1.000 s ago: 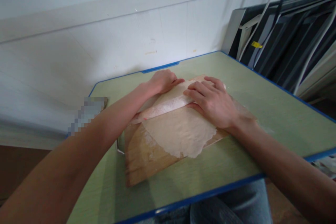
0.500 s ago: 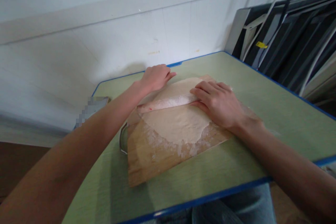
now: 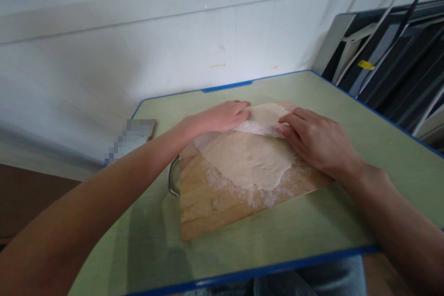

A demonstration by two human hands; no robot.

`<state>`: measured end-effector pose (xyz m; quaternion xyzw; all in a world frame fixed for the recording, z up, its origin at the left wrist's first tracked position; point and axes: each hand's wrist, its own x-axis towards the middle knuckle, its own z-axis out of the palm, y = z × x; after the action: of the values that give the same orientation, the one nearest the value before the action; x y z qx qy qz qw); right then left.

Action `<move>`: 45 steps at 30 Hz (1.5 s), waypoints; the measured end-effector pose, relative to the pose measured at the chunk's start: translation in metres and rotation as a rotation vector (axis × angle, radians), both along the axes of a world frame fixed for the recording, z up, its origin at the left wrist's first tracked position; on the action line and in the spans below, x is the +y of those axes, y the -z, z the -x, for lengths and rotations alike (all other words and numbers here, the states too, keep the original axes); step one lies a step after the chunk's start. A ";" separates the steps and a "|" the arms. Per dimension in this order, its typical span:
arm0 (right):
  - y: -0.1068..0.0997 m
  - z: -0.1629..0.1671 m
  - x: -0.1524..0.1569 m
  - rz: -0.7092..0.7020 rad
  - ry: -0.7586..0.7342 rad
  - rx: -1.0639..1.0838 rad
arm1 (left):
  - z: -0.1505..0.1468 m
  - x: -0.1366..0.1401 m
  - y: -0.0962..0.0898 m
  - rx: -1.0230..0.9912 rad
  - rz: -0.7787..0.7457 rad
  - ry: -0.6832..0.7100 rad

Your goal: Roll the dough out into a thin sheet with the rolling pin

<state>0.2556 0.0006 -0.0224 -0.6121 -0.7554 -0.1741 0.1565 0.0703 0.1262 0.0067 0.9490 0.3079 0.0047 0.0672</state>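
Note:
A thin sheet of pale dough [image 3: 248, 159] lies spread on a floured wooden board [image 3: 215, 208] with a metal handle [image 3: 171, 181] at its left. A floured rolling pin [image 3: 261, 126] lies across the far part of the dough. My left hand [image 3: 218, 118] presses flat on the pin's left end. My right hand [image 3: 317, 141] rests palm down on its right end, fingers pointing left. The far edge of the dough [image 3: 267, 111] shows beyond the pin.
The board sits on a green table [image 3: 374, 129] with a blue rim, against a white tiled wall. A flat object [image 3: 133, 136], partly blurred, lies at the table's left back. Dark frames and panels [image 3: 391, 60] lean at the right.
Both hands have rolled the pin away from me toward the far side of the board. The dough has come off the near edge, leaving bare floured wood.

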 end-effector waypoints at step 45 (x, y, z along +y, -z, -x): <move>0.019 0.036 -0.077 -0.051 -0.001 -0.066 | -0.012 -0.020 0.004 0.154 -0.066 -0.234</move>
<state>0.2200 -0.0767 -0.0416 -0.6013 -0.7557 -0.2134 0.1474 0.0818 0.1065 0.0027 0.9058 0.4205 -0.0505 0.0110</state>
